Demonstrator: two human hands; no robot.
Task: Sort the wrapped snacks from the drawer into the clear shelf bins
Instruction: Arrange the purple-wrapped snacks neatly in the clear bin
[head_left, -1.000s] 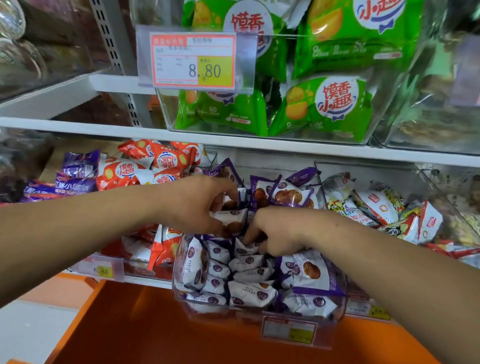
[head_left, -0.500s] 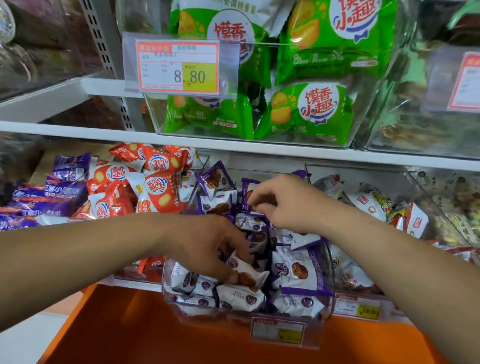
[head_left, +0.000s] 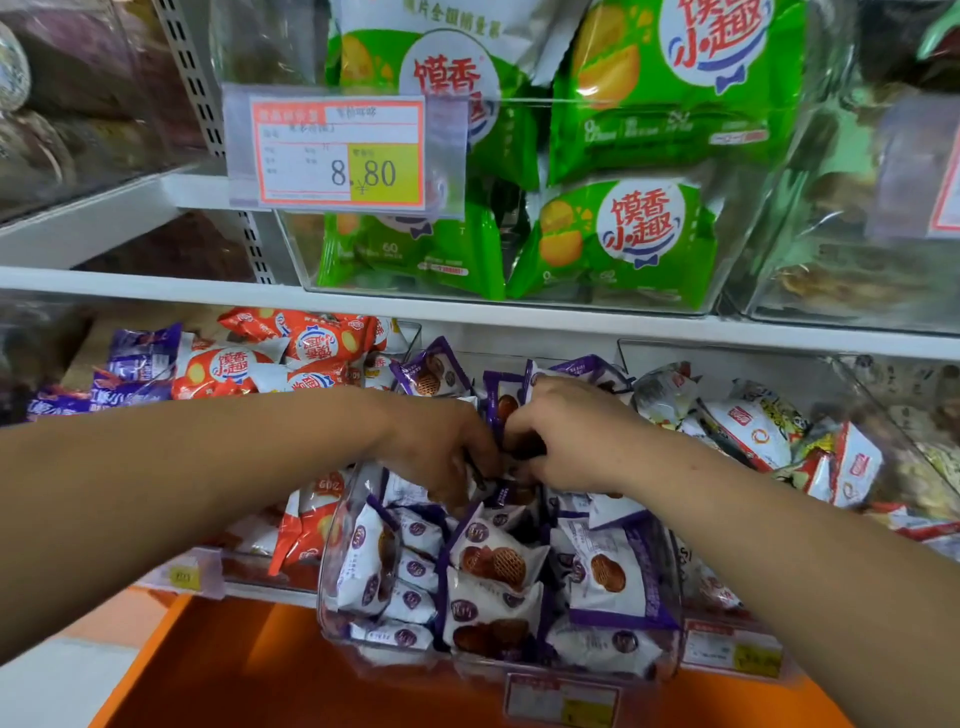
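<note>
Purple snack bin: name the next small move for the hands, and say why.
The left hand and right hand meet with curled fingers over the purple-and-white packs at the rear of the clear bin, whose front looks heaped. So probably settle those rear packs down into the pile.

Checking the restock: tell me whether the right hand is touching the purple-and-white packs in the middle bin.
Touching. In the head view the right hand curls its fingers onto the purple-and-white packs, no gap.

Purple-and-white with brown lattice print on waffle packets (head_left: 498, 566); orange-red packets (head_left: 311, 348) left of those; green bags (head_left: 623, 239) above.
</note>
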